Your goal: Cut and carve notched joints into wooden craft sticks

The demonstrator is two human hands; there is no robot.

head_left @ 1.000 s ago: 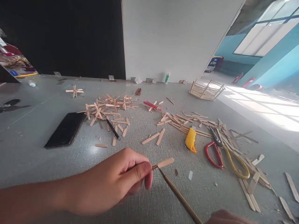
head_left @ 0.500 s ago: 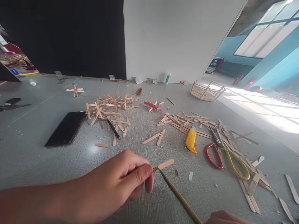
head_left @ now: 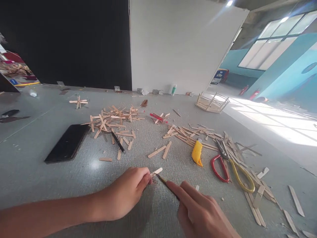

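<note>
A small wooden stick (head_left: 158, 171) is pinched between the thumb and fingers of my left hand (head_left: 132, 190), low in the middle of the view. My right hand (head_left: 198, 208) is closed around a thin brass-coloured tool (head_left: 166, 185), its index finger stretched along the shaft. The dark tip of the tool meets the stick just beside my left fingertips. Two loose sticks (head_left: 167, 149) lie on the table beyond my hands. A yellow cutter (head_left: 197, 153) rests further right, beside scissors (head_left: 223, 154) with one red and one yellow handle.
A black phone (head_left: 67, 143) lies at the left, near a pile of sticks (head_left: 116, 117) and a black pen (head_left: 117, 142). More sticks (head_left: 190, 135) spread to the right. A stick frame (head_left: 213, 103) and a glue tube (head_left: 173, 89) stand at the back.
My right hand has come further into view from the bottom edge. My left hand and its stick appear smaller, lower-left and farther from the camera. The view has shifted slightly.
</note>
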